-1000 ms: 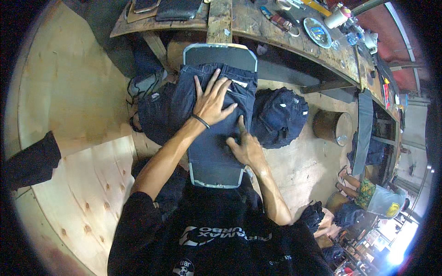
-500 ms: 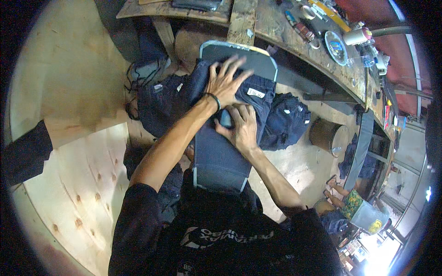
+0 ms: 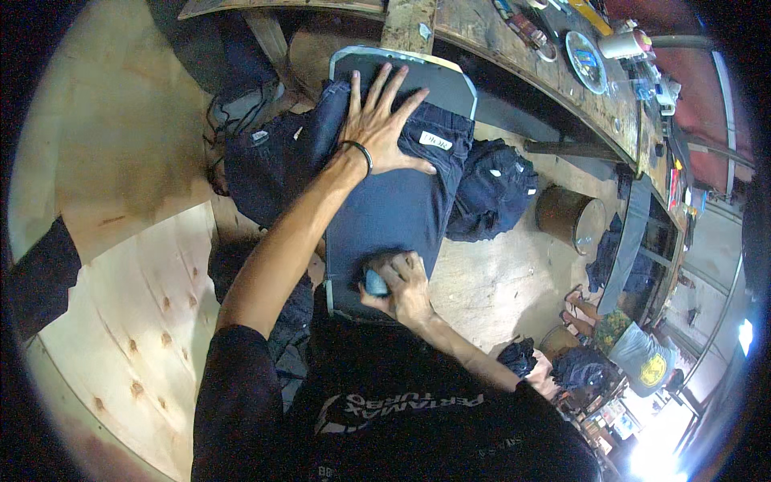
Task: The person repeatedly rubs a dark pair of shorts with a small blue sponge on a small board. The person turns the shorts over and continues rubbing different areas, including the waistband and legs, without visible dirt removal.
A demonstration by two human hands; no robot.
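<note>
Gripping a rounded blue-grey object in the right hand at six o'clock on the dark trousers; resting the left hand, splayed and unclenched, at twelve o'clock.

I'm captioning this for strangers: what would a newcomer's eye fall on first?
First, the dark blue garment across a board in the middle, with the left hand spread over its top edge and the right hand clasping a rounded bluish object lower down. Next, the bright glare lower right and the pale plate on the worktable, upper right.
</note>
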